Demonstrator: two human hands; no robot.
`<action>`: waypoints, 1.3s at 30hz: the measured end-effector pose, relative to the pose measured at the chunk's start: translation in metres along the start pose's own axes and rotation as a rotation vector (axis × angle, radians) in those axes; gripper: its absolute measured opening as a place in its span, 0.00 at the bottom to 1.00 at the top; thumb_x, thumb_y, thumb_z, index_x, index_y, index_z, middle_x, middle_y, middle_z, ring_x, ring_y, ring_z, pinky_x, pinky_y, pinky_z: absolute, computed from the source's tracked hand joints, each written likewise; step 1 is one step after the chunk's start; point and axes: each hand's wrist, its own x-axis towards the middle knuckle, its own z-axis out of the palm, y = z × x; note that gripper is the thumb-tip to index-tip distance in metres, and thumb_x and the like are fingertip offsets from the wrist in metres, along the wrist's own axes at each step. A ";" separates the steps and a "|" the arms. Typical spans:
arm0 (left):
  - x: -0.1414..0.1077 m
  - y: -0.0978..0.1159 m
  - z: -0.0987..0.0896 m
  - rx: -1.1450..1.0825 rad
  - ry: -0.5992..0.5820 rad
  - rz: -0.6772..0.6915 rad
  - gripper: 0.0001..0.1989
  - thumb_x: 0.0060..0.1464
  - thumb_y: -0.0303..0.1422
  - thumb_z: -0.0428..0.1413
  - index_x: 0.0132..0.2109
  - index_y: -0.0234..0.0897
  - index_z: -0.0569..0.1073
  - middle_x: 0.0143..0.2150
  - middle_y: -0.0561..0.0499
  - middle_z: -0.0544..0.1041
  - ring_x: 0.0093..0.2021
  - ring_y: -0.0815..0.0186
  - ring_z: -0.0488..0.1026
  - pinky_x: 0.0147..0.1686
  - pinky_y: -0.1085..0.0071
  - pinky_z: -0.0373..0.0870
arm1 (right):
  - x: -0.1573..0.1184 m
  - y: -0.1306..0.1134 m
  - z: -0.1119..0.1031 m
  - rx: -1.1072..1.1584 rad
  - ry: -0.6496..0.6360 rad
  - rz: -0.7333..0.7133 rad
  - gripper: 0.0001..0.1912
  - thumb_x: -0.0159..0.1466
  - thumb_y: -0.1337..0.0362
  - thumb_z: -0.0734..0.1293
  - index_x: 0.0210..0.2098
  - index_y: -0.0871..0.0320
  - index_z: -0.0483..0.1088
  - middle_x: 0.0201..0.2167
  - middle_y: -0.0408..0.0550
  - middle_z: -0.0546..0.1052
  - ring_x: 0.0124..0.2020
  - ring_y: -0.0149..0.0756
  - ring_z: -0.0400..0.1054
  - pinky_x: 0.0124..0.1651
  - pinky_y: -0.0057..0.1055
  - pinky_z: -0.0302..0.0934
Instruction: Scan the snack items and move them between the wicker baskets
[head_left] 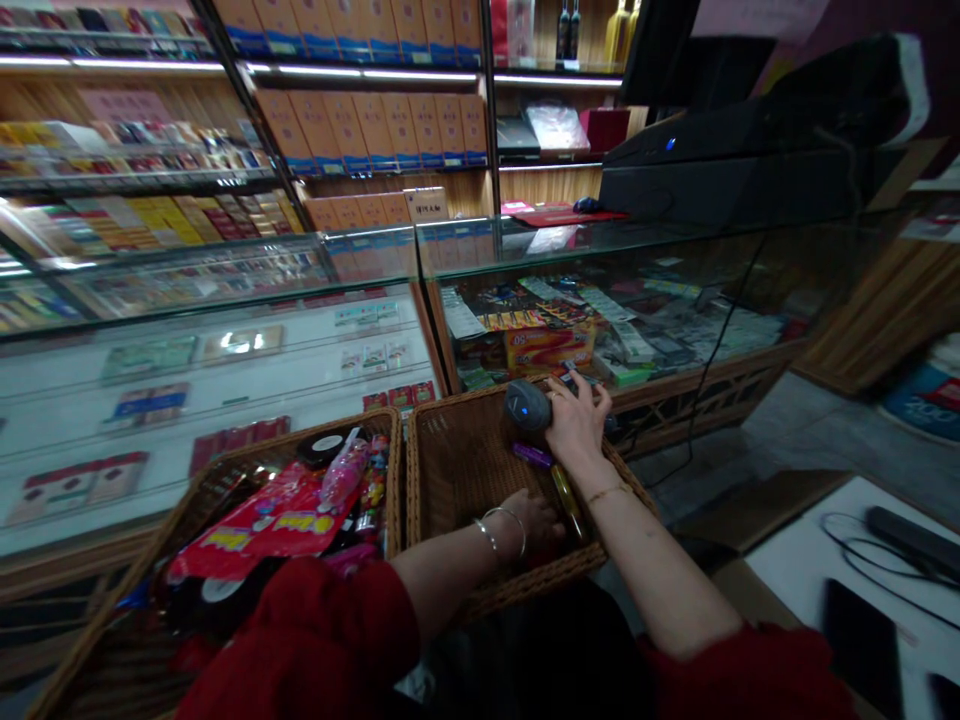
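Note:
My right hand [577, 415] is wrapped over a dark grey handheld scanner [527, 406] with a blue light, above the far right part of a wicker basket [454, 465]. Inside that basket, near its front edge, my left hand [529, 518] is low and blurred; whether its fingers grip anything cannot be made out. A purple wrapped item [532, 456] lies below the scanner. Between my hands rests a long yellow-gold item [568, 500]. The left basket [396, 490] stands alongside, holding red packets [262, 530], a pink wrapped item [345, 475] and a round black item [327, 445].
Glass display counters [300, 290] stand beyond the baskets, with shelves of orange boxes [360, 130] behind. A dark machine [712, 170] sits on the right counter. A black cable [709, 370] hangs down its front. At the lower right, a dark phone-like object [862, 645] lies on a white surface.

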 end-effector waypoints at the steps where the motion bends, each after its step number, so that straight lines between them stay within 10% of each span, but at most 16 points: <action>1: 0.000 0.001 0.001 0.010 0.018 0.004 0.07 0.59 0.31 0.53 0.43 0.45 0.74 0.47 0.50 0.80 0.48 0.61 0.74 0.43 0.64 0.67 | 0.000 0.000 0.001 -0.002 0.005 -0.002 0.15 0.56 0.74 0.62 0.37 0.54 0.75 0.55 0.44 0.77 0.66 0.46 0.52 0.62 0.51 0.37; 8: -0.014 -0.017 -0.025 0.069 0.081 -0.027 0.11 0.61 0.30 0.50 0.49 0.40 0.70 0.43 0.46 0.80 0.41 0.63 0.76 0.37 0.68 0.68 | 0.000 0.000 0.002 0.043 0.065 0.033 0.15 0.55 0.75 0.62 0.37 0.54 0.75 0.53 0.46 0.78 0.64 0.46 0.55 0.62 0.52 0.38; 17: -0.092 -0.071 -0.072 -0.005 0.381 -0.368 0.40 0.38 0.44 0.67 0.59 0.38 0.67 0.52 0.43 0.78 0.55 0.52 0.69 0.61 0.52 0.61 | -0.003 -0.005 0.003 0.092 0.174 0.044 0.16 0.55 0.75 0.60 0.37 0.55 0.75 0.52 0.47 0.78 0.64 0.48 0.55 0.62 0.53 0.39; 28: -0.144 -0.075 -0.061 0.035 0.900 -0.906 0.43 0.37 0.49 0.69 0.61 0.49 0.69 0.72 0.45 0.57 0.72 0.39 0.42 0.67 0.36 0.40 | -0.005 -0.022 -0.010 0.116 0.138 -0.125 0.15 0.54 0.74 0.61 0.36 0.54 0.75 0.52 0.45 0.78 0.64 0.47 0.56 0.62 0.52 0.39; 39: -0.157 -0.080 -0.049 0.038 0.964 -1.063 0.42 0.39 0.51 0.67 0.63 0.54 0.68 0.72 0.46 0.57 0.73 0.37 0.38 0.65 0.33 0.38 | -0.009 -0.060 -0.018 0.195 0.077 -0.247 0.17 0.54 0.76 0.61 0.37 0.54 0.77 0.54 0.46 0.78 0.66 0.49 0.55 0.63 0.53 0.38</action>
